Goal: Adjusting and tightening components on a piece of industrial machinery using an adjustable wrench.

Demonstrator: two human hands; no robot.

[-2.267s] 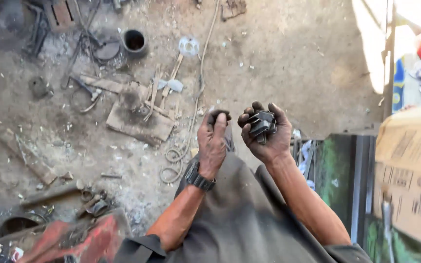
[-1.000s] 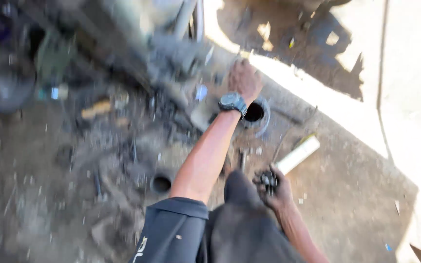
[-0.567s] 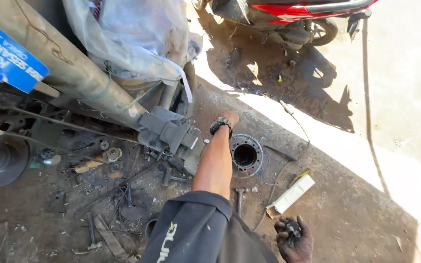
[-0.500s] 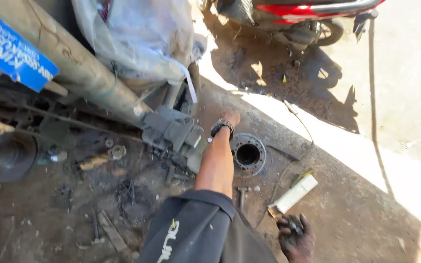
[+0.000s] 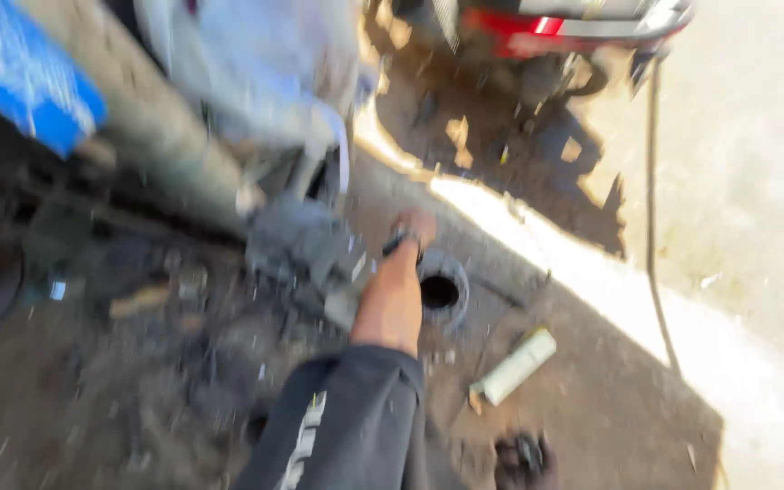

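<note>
I am seeing my left hand [image 5: 416,227] reaching to mid-frame, lying against the far rim of a round metal ring [image 5: 442,291] with a dark hollow centre; blur is hiding how far its fingers are open. My right hand [image 5: 525,460], at the bottom edge, is curling around a small dark part [image 5: 528,449]. A pale tube [image 5: 517,367] is lying just right of the ring. A grey block [image 5: 306,249] is crowding the left; sunlit ground [image 5: 737,227] is opening to the right.
</note>
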